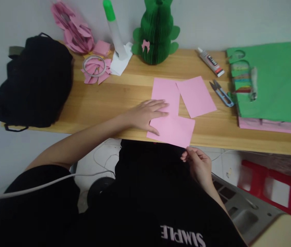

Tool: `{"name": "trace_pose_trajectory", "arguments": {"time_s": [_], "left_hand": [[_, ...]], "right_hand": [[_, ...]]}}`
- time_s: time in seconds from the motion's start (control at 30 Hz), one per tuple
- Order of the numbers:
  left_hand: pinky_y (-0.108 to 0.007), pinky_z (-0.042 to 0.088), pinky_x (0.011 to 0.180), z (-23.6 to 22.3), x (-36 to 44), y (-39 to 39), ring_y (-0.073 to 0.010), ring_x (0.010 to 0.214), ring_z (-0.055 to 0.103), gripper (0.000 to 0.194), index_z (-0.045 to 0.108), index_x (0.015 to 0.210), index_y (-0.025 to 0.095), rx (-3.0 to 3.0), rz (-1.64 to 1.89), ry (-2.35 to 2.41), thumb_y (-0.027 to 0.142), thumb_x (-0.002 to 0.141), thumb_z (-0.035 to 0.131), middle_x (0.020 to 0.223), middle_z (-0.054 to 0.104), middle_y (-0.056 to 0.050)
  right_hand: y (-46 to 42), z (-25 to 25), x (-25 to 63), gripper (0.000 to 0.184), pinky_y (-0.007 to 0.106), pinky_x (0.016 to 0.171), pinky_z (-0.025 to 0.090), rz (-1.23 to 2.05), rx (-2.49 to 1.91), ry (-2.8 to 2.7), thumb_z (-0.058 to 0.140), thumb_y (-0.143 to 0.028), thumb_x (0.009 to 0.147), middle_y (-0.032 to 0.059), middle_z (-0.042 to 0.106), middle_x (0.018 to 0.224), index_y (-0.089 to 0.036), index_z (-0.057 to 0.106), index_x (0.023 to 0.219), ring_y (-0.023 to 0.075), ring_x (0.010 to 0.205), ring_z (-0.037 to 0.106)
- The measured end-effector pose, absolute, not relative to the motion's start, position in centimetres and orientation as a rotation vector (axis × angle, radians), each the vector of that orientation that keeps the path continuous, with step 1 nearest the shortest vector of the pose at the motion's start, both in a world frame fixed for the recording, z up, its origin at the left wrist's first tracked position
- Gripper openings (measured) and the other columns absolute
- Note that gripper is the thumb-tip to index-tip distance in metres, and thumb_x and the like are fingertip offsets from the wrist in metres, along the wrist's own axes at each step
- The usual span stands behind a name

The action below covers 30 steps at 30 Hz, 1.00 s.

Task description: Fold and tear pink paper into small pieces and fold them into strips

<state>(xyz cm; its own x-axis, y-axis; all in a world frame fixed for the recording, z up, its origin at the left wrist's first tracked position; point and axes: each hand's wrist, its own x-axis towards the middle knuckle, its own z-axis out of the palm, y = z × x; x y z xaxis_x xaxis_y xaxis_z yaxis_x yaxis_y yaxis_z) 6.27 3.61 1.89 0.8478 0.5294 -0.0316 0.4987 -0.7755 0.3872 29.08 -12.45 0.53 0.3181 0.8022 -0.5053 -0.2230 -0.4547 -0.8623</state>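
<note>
My left hand (149, 114) lies flat with fingers spread, resting on pink paper at the table's front edge. Under its thumb is a pink paper sheet (173, 129) whose near corner juts past the edge. My right hand (198, 163) pinches that corner between thumb and fingers, just below the table. Beneath the fingers of my left hand, a second pink sheet (165, 91) reaches toward the back. A third pink sheet (197, 96) lies to its right, slightly turned.
Thread snips (222, 93), a glue tube (211, 62) and a green sheet stack (271, 82) lie right. A green honeycomb paper figure (157, 34), glue bottle (115, 31), tape roll (94, 66) and pink paper flower (73, 29) stand behind. A black bag (35, 82) sits left.
</note>
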Motion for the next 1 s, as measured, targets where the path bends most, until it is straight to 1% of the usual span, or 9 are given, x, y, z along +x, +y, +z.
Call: {"name": "trace_pose_trajectory", "arguments": {"time_s": [0.13, 0.27, 0.37, 0.47, 0.53, 0.63, 0.73, 0.8, 1.0], "left_hand": [[-0.039, 0.013, 0.115, 2.0, 6.2, 3.5, -0.0267, 0.144, 0.020, 0.080, 0.046, 0.137, 0.020, 2.639, 0.067, 0.776, 0.064, 0.073, 0.063, 0.154, 0.028, -0.011], [-0.039, 0.010, 0.115, 1.9, 6.0, 3.4, -0.0272, 0.144, 0.017, 0.081, 0.044, 0.139, 0.019, 2.651, 0.061, 0.768, 0.065, 0.074, 0.060, 0.155, 0.026, -0.010], [-0.039, 0.009, 0.115, 1.9, 5.9, 3.3, -0.0273, 0.145, 0.015, 0.080, 0.042, 0.140, 0.020, 2.661, 0.059, 0.773, 0.065, 0.076, 0.059, 0.156, 0.025, -0.010], [-0.040, 0.009, 0.115, 1.8, 5.9, 3.2, -0.0278, 0.145, 0.015, 0.080, 0.042, 0.140, 0.020, 2.665, 0.052, 0.765, 0.065, 0.076, 0.058, 0.156, 0.024, -0.011], [-0.041, 0.010, 0.115, 1.8, 6.0, 3.2, -0.0283, 0.144, 0.016, 0.081, 0.043, 0.140, 0.020, 2.668, 0.055, 0.760, 0.066, 0.075, 0.059, 0.156, 0.025, -0.011], [-0.041, 0.011, 0.115, 1.6, 5.9, 3.2, -0.0283, 0.144, 0.017, 0.082, 0.042, 0.140, 0.020, 2.686, 0.073, 0.758, 0.067, 0.075, 0.058, 0.155, 0.026, -0.012], [-0.041, 0.011, 0.116, 1.5, 5.8, 3.3, -0.0279, 0.144, 0.018, 0.081, 0.042, 0.140, 0.020, 2.712, 0.089, 0.753, 0.067, 0.076, 0.056, 0.155, 0.026, -0.012], [-0.042, 0.011, 0.116, 1.4, 5.8, 3.3, -0.0283, 0.144, 0.019, 0.080, 0.043, 0.139, 0.019, 2.720, 0.092, 0.739, 0.067, 0.076, 0.056, 0.155, 0.026, -0.014], [-0.045, 0.015, 0.115, 1.6, 5.7, 3.4, -0.0301, 0.143, 0.022, 0.084, 0.042, 0.140, 0.016, 2.728, 0.118, 0.711, 0.069, 0.076, 0.054, 0.153, 0.029, -0.016]], "right_hand": [[-12.3, 0.9, 29.0, 0.027, 0.020, 0.045, 0.043, 1.304, -1.667, -0.595, 0.073, -0.037, 0.061, 0.0003, 0.061, 0.050, -0.014, 0.060, 0.056, 0.0079, 0.043, 0.053], [-12.4, 0.9, 29.2, 0.029, 0.024, 0.045, 0.044, 1.262, -1.748, -0.706, 0.069, -0.042, 0.065, 0.0009, 0.061, 0.051, -0.015, 0.060, 0.059, 0.0105, 0.043, 0.054], [-12.5, 1.0, 29.7, 0.030, 0.026, 0.044, 0.042, 1.160, -1.841, -0.844, 0.069, -0.043, 0.066, 0.0016, 0.060, 0.052, -0.014, 0.063, 0.062, 0.0116, 0.042, 0.051], [-12.2, 1.6, 30.0, 0.027, 0.025, 0.048, 0.039, 0.882, -1.940, -0.944, 0.071, -0.040, 0.067, -0.0011, 0.057, 0.055, -0.014, 0.067, 0.074, 0.0105, 0.046, 0.046], [-11.4, 2.2, 29.5, 0.026, 0.026, 0.056, 0.040, 0.610, -1.963, -1.153, 0.068, -0.037, 0.072, -0.0011, 0.056, 0.060, -0.015, 0.069, 0.087, 0.0117, 0.053, 0.047], [-9.2, 2.9, 27.7, 0.031, 0.029, 0.064, 0.044, 0.235, -1.864, -1.870, 0.051, -0.028, 0.085, 0.0068, 0.064, 0.076, -0.015, 0.068, 0.107, 0.0172, 0.068, 0.056], [-6.6, 3.3, 25.6, 0.041, 0.028, 0.059, 0.044, 0.186, -1.941, -2.315, 0.044, -0.017, 0.088, 0.0107, 0.069, 0.090, -0.014, 0.059, 0.125, 0.0207, 0.079, 0.062], [-5.3, 3.4, 24.5, 0.046, 0.028, 0.056, 0.043, 0.193, -2.039, -2.436, 0.044, -0.017, 0.088, 0.0110, 0.069, 0.093, -0.014, 0.052, 0.133, 0.0215, 0.082, 0.064], [-4.3, 3.1, 23.8, 0.049, 0.028, 0.051, 0.039, 0.201, -2.074, -2.482, 0.041, -0.015, 0.089, 0.0133, 0.069, 0.095, -0.012, 0.046, 0.138, 0.0200, 0.075, 0.066]]}}
